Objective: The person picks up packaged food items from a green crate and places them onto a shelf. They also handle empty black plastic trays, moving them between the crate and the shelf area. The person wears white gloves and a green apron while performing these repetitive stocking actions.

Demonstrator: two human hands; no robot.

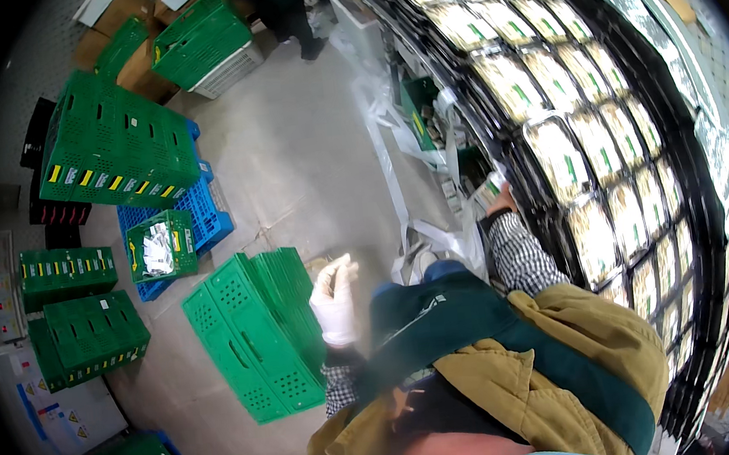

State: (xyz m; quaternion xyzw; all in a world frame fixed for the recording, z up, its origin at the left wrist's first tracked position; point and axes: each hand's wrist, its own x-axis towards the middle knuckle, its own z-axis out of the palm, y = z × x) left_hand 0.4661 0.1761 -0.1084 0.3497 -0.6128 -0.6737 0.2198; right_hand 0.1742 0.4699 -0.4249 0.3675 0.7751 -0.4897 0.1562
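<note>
1. Nearest, my left hand (333, 292), in a white glove, is raised with its fingers drawn together; I cannot tell whether it pinches anything.
2. My right hand (500, 200) reaches to a pale-and-green pack (486, 191) just beyond its fingers, at the near edge of the trays; whether it grasps or only touches it, I cannot tell.
3. On my right, black trays (566, 265) carry rows of pale packs (560, 160) with green strips. The rows I see look well filled, so I judge that side far along.
4. Beside my right hand, lower than the trays, a green crate (423, 121) holds small items. These and the pack at my fingers lie outside the rows; how much is left to handle, I cannot count.
5. Close on my left, a stack of green crates (240, 349) limits that hand's sideways room.
6. Ahead, the grey floor (294, 138) gives the widest lane, but loose white plastic strips (389, 159) trail along its right edge and could catch a foot.
7. Farther left, a blue pallet (214, 211) juts into the lane beside tall green crates (115, 146); at the far end stands another person (282, 12).
</note>
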